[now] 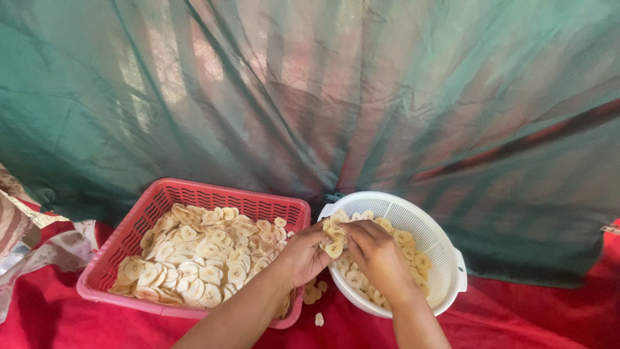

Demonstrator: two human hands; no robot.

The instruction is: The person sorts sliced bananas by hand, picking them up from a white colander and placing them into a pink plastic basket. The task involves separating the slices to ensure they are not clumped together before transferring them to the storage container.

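Note:
My left hand and my right hand meet over the near-left rim of a round white colander. Together they hold a small clump of pale yellow banana slices. More slices lie inside the colander. To the left stands a rectangular pink plastic basket, filled with a heap of the same slices. My left forearm crosses the basket's near right corner.
Both containers rest on a red cloth. A few loose slices lie on the cloth between them. A green netted fabric hangs close behind. Patterned cloth bunches at the far left.

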